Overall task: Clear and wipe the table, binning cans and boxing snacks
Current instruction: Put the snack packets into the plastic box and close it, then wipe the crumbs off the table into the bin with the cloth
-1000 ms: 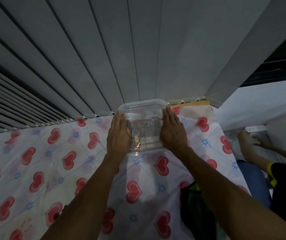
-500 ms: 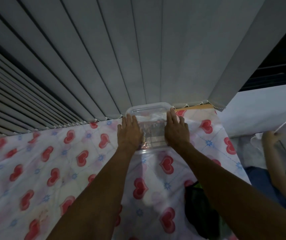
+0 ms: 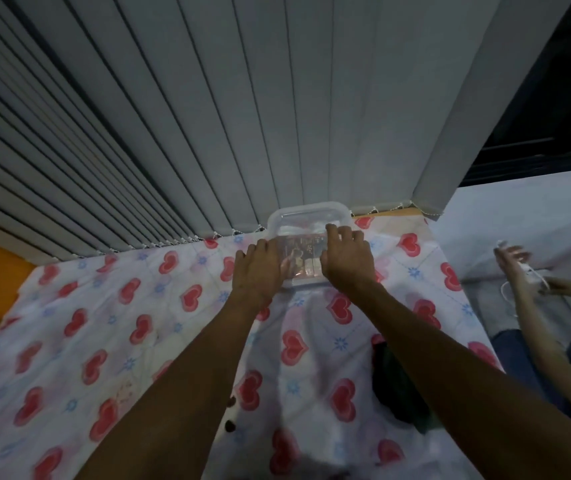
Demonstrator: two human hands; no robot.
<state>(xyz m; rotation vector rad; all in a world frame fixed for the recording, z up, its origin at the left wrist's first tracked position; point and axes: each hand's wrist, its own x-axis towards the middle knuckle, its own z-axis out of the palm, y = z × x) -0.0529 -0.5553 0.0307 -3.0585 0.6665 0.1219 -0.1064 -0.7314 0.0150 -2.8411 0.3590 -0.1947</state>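
A clear plastic snack box [image 3: 306,216] with a lid stands at the far edge of the table, against the blinds, with packets visible inside. My left hand [image 3: 258,271] lies flat against its left side and lid. My right hand [image 3: 346,259] rests on the right side, fingers bent over the lid's top. Both arms reach straight out over the table [image 3: 104,323], which is covered by a white cloth with red hearts.
Grey vertical blinds [image 3: 242,116] rise right behind the box. A dark green cloth [image 3: 398,389] lies on the table under my right forearm. To the right, beyond the table edge, another person's arms [image 3: 526,282] hold a white object with a cable.
The view has tilted so the box sits farther from me. My right fingers have curled over the lid. The other person's hands have shifted at the right.
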